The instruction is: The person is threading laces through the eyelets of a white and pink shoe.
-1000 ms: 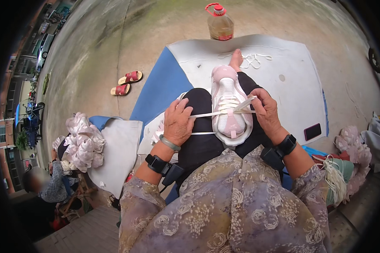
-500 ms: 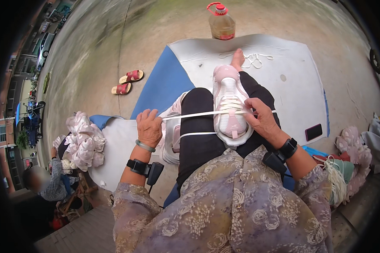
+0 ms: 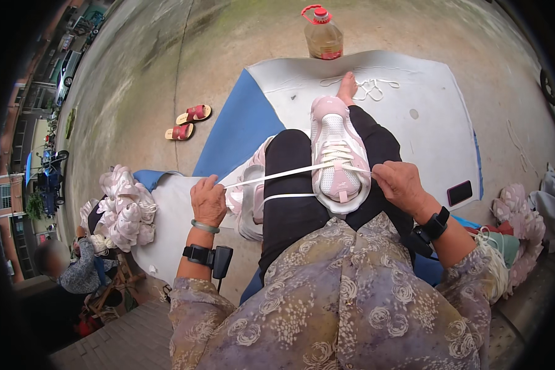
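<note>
A pink and white sneaker (image 3: 334, 126) lies along my thighs, its toe pointing away from me and white laces threaded across its front. My left hand (image 3: 208, 202) is closed on one end of a white shoelace (image 3: 271, 176), which runs taut from the shoe out over my left knee. At the shoe's right side, my right hand (image 3: 402, 186) pinches the shorter lace end between thumb and fingers. A second white strand crosses my left thigh below the taut one. More pink and white sneakers (image 3: 253, 213) rest beside my left leg, partly hidden behind it.
White sheeting (image 3: 438, 98) with a blue part (image 3: 240, 120) covers the ground. On it are loose laces (image 3: 370, 91) and a phone (image 3: 459, 193). Shoe piles stand left (image 3: 126, 209) and right (image 3: 524, 216), near a lace bundle (image 3: 498, 271). Beyond are sandals (image 3: 194, 114), a jug (image 3: 324, 40) and a seated person (image 3: 83, 268).
My hands have moved apart: the left outward to the left, the right off the shoe to the right. The lace between them and the shoe is drawn out farther on both sides.
</note>
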`<state>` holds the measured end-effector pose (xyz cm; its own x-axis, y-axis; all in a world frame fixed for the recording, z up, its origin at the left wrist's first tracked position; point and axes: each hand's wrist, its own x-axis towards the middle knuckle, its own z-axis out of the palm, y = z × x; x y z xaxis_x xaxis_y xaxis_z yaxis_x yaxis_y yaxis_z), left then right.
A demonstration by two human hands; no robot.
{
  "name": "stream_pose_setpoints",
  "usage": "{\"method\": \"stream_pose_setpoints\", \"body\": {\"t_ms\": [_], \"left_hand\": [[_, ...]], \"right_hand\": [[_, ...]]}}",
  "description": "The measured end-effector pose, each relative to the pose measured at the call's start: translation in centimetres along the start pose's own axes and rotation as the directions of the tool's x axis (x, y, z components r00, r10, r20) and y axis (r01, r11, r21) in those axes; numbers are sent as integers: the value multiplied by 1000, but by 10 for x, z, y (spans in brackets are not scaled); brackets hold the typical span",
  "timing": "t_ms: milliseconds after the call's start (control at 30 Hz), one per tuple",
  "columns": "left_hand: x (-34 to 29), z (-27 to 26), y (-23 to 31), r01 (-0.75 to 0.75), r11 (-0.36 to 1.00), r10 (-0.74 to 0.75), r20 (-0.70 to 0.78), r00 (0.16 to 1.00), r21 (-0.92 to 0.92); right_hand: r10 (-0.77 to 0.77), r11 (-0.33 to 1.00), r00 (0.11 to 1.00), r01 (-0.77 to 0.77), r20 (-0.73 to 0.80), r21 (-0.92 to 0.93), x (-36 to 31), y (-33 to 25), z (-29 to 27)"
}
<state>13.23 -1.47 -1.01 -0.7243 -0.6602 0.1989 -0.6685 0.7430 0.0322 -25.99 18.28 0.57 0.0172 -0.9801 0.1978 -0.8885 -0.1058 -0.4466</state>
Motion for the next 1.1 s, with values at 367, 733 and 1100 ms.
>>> {"method": "stream_pose_setpoints", "body": {"t_ms": [367,733,1100], "left_hand": [[-24,15,-29,124,990,-124,4,992,-66],[-37,-15,-81,553,830,-544,112,832,-73],[35,-14,77,784,368,-89,820,565,-500]], "right_hand": [[51,997,999,-51,8,62,-10,18,-13],[130,904,980,-180,-151,-389,-89,123,-131],[646,91,437,-858,626,505,-70,58,-24]]}}
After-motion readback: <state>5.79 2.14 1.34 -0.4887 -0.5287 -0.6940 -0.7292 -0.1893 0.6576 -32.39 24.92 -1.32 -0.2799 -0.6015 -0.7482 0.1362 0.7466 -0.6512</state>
